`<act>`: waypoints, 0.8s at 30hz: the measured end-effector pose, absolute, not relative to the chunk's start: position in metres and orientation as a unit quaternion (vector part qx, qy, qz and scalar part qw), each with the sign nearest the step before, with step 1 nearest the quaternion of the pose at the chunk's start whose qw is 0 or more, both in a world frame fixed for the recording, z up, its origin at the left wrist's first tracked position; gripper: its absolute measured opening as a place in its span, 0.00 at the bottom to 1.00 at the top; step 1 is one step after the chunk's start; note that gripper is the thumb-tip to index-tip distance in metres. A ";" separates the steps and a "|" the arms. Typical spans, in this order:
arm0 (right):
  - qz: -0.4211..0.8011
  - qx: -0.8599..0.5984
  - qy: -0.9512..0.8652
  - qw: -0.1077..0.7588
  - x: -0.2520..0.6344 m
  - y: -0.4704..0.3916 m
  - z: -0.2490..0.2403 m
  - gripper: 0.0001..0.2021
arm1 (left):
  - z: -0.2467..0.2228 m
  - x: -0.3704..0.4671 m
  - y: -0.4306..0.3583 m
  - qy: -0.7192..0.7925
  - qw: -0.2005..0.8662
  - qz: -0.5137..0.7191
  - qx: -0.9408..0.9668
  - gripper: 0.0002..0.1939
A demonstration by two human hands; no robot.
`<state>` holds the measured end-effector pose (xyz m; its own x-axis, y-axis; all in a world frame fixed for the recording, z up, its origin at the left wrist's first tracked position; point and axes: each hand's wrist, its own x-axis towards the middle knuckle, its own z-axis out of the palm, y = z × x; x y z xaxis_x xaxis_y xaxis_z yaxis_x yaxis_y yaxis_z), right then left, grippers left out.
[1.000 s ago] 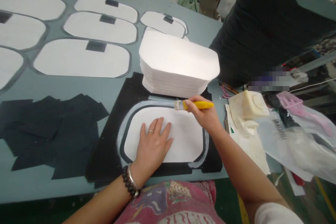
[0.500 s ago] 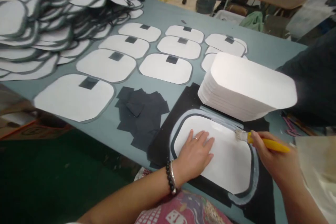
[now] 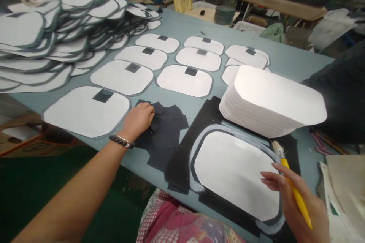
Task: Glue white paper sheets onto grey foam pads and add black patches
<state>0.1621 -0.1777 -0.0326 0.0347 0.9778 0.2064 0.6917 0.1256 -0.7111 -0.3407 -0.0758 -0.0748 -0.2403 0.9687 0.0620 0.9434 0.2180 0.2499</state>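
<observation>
My left hand (image 3: pixel 139 119) is at the pile of small black squares (image 3: pixel 167 129), its fingers curled and closed on a black square at the pile's left side; the fingertips are partly hidden. My right hand (image 3: pixel 302 201) holds a paintbrush (image 3: pixel 296 193) by its yellow handle, bristles pointing up and away, thumb and fingers loosely apart. Below the brush lies a white rounded panel (image 3: pixel 236 174) with a dark border, on a black sheet (image 3: pixel 182 155) smeared with whitish paste around the panel.
A tall stack of white rounded panels (image 3: pixel 276 98) stands behind the black sheet. Several panels with black squares (image 3: pixel 88 114) lie in rows on the blue-grey table (image 3: pixel 208 110). A large heap of dark-edged panels (image 3: pixel 57 41) fills the left. Pink-handled scissors (image 3: pixel 319 144) lie at right.
My left hand has left the white panel and moved left onto the black squares. My right hand has drawn the brush back toward me and turned it more upright. The view has shifted slightly.
</observation>
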 end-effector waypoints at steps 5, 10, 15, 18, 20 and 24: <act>0.213 -0.628 -0.658 0.357 0.154 -0.182 -0.033 0.16 | -0.073 -0.355 -0.074 0.770 0.095 0.121 0.619 0.11; 0.254 -0.619 -0.647 0.365 0.153 -0.186 -0.041 0.15 | -0.070 -0.371 -0.076 0.775 0.135 0.157 0.597 0.13; 0.252 -0.579 -0.690 0.353 0.144 -0.184 -0.049 0.12 | -0.048 -0.345 -0.093 0.775 0.081 0.234 0.581 0.20; 0.241 -0.551 -0.715 0.356 0.121 -0.180 -0.047 0.08 | -0.034 -0.288 -0.109 0.695 0.027 0.315 0.646 0.12; 0.268 -0.530 -0.710 0.379 0.100 -0.175 -0.043 0.07 | -0.030 -0.238 -0.121 0.612 0.004 0.342 0.713 0.07; 0.343 -0.524 -0.643 0.441 0.066 -0.164 -0.037 0.13 | -0.036 -0.143 -0.145 0.462 -0.009 0.333 0.822 0.06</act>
